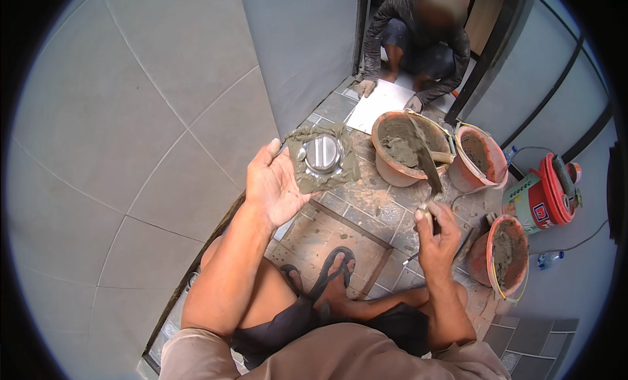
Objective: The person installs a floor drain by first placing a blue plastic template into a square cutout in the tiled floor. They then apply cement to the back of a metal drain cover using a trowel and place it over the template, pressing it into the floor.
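Note:
On my upturned left hand [273, 183] rests a square floor drain with a round metal cover [323, 153]. Wet grey mortar [340, 179] is heaped around the cover and over its edges; my fingers beneath it are mostly hidden. My right hand [439, 239] is closed around the handle of a trowel [428, 169]. Mortar smears the trowel's blade, which reaches over the near right rim of an orange bucket [390, 172]. Inside that bucket lies more grey mortar [400, 151]. A wooden-handled tool [442, 157] also crosses the bucket's right side.
Two more mortar-stained buckets [468, 178] [481, 261] and a red and green pail [538, 200] line the right wall. At the doorway a crouching person [418, 49] holds a white panel [383, 105]. A shallow square recess [327, 242] lies by my sandalled feet.

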Demonstrator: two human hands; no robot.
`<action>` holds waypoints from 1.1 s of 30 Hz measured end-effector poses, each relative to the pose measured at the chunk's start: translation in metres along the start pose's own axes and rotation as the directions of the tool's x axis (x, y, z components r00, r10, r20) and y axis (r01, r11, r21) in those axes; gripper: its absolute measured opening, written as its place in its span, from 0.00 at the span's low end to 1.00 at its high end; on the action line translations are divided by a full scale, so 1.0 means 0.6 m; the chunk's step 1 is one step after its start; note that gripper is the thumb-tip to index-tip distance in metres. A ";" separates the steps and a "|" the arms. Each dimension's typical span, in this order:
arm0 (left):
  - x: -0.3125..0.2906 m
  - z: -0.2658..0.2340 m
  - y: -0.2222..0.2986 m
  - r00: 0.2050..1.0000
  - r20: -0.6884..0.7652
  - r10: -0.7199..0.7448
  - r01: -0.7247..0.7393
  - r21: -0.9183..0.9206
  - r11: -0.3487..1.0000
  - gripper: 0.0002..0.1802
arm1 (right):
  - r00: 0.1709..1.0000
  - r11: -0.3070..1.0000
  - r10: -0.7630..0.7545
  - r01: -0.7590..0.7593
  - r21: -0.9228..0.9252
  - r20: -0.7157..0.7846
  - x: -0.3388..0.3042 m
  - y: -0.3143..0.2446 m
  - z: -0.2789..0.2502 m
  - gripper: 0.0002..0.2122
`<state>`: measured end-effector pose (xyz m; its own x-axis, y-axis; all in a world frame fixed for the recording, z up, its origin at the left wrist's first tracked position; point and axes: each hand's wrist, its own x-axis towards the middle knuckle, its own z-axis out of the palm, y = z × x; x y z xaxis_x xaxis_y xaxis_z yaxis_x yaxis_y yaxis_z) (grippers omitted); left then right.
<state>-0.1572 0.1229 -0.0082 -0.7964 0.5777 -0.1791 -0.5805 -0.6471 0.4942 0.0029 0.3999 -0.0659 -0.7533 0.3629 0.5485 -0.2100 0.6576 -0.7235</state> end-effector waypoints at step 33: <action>-0.024 -0.029 -0.001 0.988 0.149 0.044 -0.032 -0.080 0.996 0.39 | 1.000 0.990 -0.028 0.029 0.140 -0.014 -0.075 0.016 0.103 0.11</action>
<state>-0.1482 0.1064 -0.0211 -0.7870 0.6164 -0.0283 -0.5662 -0.7032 0.4300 -0.0036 0.3489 -0.1234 -0.7384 0.3537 0.5742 -0.3175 0.5689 -0.7586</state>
